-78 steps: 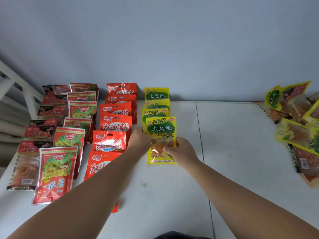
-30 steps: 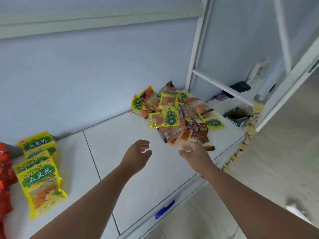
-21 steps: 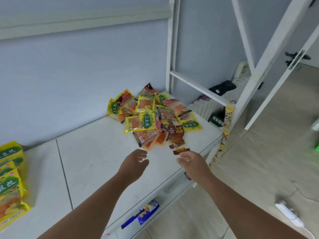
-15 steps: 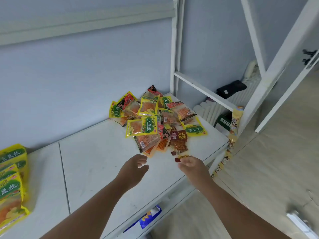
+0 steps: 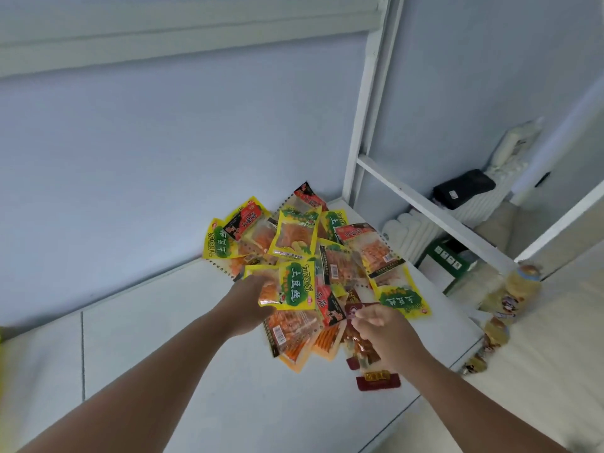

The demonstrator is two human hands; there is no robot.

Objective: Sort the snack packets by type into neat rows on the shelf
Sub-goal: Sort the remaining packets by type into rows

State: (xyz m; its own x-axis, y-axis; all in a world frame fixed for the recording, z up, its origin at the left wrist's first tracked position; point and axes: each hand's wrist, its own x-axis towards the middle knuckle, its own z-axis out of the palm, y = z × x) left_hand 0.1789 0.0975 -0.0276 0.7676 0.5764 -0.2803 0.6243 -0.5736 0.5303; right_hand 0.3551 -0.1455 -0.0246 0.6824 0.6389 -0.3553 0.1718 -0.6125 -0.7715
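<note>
A loose pile of snack packets [image 5: 356, 253] lies at the right end of the white shelf [image 5: 163, 338], yellow ones mixed with red-topped clear ones. My left hand [image 5: 250, 304] reaches into the pile's near left side and grips a yellow packet with a green label [image 5: 295, 286], which rides over my fingers. My right hand [image 5: 384, 333] hovers at the pile's front edge, thumb and fingers pinched on the top of a long dark red packet [image 5: 376, 380] that lies under my wrist.
A white frame post [image 5: 366, 125] and slanted bar [image 5: 434, 214] stand just right of the pile. Beyond them are a black object [image 5: 464, 188] and a green box [image 5: 446, 259]. A string of small snack packs [image 5: 510, 305] hangs off the shelf's right edge.
I turned from the sorted rows on the left to the pile. Both hands moved forward into it; the left one took hold of a yellow packet, the right one closed on the dark red packet.
</note>
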